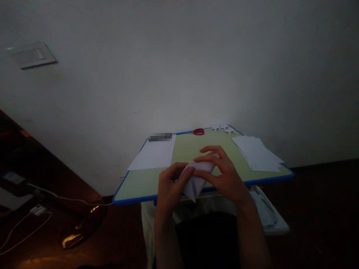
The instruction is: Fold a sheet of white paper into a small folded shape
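Note:
A folded piece of white paper (198,183) is held up between both hands, over the near edge of the small table. It has creased flaps and a point that faces down toward me. My left hand (172,183) pinches its left side, thumb on top. On the right side, my right hand (224,173) grips the paper between thumb and fingers, with the index finger raised. The fingers cover part of the folds.
The green table (190,149) has a blue rim. On it lie white sheets (154,155) at left, a paper stack (256,153) at right, red-handled scissors (198,131) and small cut or folded papers (224,128) at the back. A wall rises behind; a white cable (70,200) runs at left.

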`<state>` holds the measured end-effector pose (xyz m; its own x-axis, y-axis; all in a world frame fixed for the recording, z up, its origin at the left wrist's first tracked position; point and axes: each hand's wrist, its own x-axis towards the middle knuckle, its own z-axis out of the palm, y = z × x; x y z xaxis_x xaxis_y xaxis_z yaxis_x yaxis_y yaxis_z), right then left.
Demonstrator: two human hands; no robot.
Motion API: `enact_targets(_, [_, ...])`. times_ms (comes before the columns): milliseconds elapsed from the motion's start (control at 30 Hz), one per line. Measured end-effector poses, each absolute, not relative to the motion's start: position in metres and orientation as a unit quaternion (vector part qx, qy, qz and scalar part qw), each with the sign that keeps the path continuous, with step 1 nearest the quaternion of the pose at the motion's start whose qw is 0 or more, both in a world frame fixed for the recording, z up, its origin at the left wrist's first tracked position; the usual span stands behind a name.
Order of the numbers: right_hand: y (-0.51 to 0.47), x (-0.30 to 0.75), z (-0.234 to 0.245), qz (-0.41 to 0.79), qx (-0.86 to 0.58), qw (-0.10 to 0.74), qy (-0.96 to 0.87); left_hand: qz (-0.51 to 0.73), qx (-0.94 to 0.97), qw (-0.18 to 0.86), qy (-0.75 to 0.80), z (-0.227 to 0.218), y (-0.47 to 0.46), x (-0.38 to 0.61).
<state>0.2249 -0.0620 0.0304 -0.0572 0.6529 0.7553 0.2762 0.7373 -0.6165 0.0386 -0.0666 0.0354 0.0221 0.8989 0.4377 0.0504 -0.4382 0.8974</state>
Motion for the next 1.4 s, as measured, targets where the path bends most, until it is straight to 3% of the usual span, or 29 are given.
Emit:
enact_targets(233, [-0.056, 0.226, 0.019, 0.284, -0.313, 0.643, -0.639, 0.636, 0.556, 0.336, 0.415, 0.033, -0.066, 0.04])
enact_targets(433, [-0.053, 0.22, 0.017, 0.356, -0.295, 0.629, -0.625, 0.7, 0.498, 0.297, 0.416, 0.03, -0.064, 0.044])
enact_targets(767, [-0.058, 0.212, 0.023, 0.322, -0.292, 0.651, -0.622, 0.728, 0.518, 0.235, 0.382, 0.033, -0.067, 0.049])
enact_targets(1400, [-0.059, 0.213, 0.025, 0.254, -0.316, 0.641, -0.652, 0.716, 0.531, 0.222, 0.396, 0.035, -0.07, 0.051])
